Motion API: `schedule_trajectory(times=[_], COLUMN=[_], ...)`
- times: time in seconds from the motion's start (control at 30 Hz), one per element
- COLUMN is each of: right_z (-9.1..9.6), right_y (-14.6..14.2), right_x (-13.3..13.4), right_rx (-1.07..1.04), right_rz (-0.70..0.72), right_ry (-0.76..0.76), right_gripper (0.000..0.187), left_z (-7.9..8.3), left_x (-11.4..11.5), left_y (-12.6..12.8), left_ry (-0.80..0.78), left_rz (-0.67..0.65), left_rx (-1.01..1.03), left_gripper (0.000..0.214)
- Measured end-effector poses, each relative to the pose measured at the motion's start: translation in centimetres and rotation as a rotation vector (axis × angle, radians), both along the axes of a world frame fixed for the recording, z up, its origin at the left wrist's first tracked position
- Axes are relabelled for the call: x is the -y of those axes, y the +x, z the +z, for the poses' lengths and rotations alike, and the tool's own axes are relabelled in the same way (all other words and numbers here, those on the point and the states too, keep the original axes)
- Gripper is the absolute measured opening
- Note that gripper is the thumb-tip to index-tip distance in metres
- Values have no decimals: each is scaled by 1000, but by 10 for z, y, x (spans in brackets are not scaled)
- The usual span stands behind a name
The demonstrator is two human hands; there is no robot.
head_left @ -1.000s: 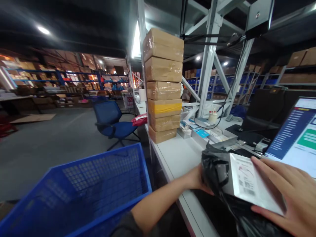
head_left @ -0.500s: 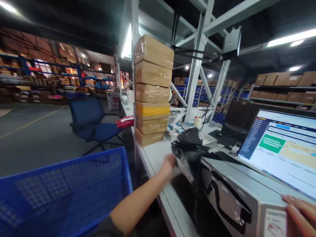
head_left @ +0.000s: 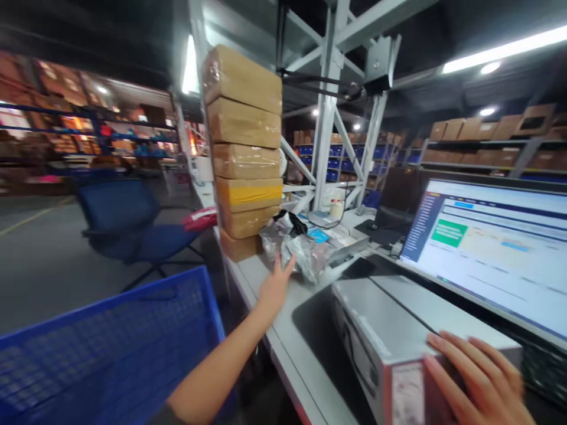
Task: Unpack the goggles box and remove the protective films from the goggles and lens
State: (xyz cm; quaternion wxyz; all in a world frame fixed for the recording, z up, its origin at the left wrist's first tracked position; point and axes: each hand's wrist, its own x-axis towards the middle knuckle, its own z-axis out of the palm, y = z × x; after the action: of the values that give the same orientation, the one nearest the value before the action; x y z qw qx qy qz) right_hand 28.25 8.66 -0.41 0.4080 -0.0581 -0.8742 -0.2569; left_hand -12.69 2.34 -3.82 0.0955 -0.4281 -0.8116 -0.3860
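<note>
My left hand [head_left: 275, 287] reaches over the table with its fingers spread, right at the near edge of a crumpled clear and black plastic bag [head_left: 305, 254]. The bag lies against the foot of a stack of taped cardboard boxes [head_left: 248, 159]. On the right, my right hand [head_left: 481, 372] rests with fingers outstretched on the top and near end of a grey box [head_left: 394, 313]. A white label [head_left: 408, 394] shows on that end. The box sits on a dark mat [head_left: 319, 319].
A blue plastic basket [head_left: 212, 307] stands left of the white table [head_left: 252, 277], with a blue chair [head_left: 128, 206] behind it. A lit monitor [head_left: 491, 248] stands at the right. Behind the bag is a shallow tray [head_left: 354, 245], beside grey metal posts [head_left: 328, 118].
The plastic bag has moved off the grey box, away to the far left beside the stack. My left hand has opened, and my right hand lies further over the box. The view has shifted right.
</note>
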Motion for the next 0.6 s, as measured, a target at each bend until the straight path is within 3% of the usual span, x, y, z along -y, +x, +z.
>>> schedule_trajectory(times=[0.1, 0.2, 0.23, 0.3, 0.37, 0.43, 0.5, 0.6], right_z=[3, -5, -10, -20, -30, -39, -48, -56], right_y=[-25, -39, -41, -44, -45, -46, -44, -39], right_x=[2, -4, -5, -6, -5, -4, -2, 2], right_rx=[-2, -29, -37, -55, -86, -131, -160, -88], right_rz=[-6, -16, -13, 2, 17, 17, -5, 2], right_ry=[65, 36, 29, 35, 47, 43, 33, 40], right_gripper=[47, 48, 47, 44, 42, 41, 41, 42], left_z=[14, 38, 45, 53, 50, 39, 24, 6], left_x=[2, 10, 13, 21, 25, 22, 13, -6], left_y=[10, 22, 27, 38, 48, 55, 56, 49], left_ry=[-143, -127, -91, -47, -97, -174, -183, -168], left_rz=[-29, -71, -112, -345, -676, -907, -975, -1002], left_rx=[-135, -285, -348, -474, -554, -569, -545, -402], left_gripper=[72, 86, 88, 101, 122, 140, 144, 130])
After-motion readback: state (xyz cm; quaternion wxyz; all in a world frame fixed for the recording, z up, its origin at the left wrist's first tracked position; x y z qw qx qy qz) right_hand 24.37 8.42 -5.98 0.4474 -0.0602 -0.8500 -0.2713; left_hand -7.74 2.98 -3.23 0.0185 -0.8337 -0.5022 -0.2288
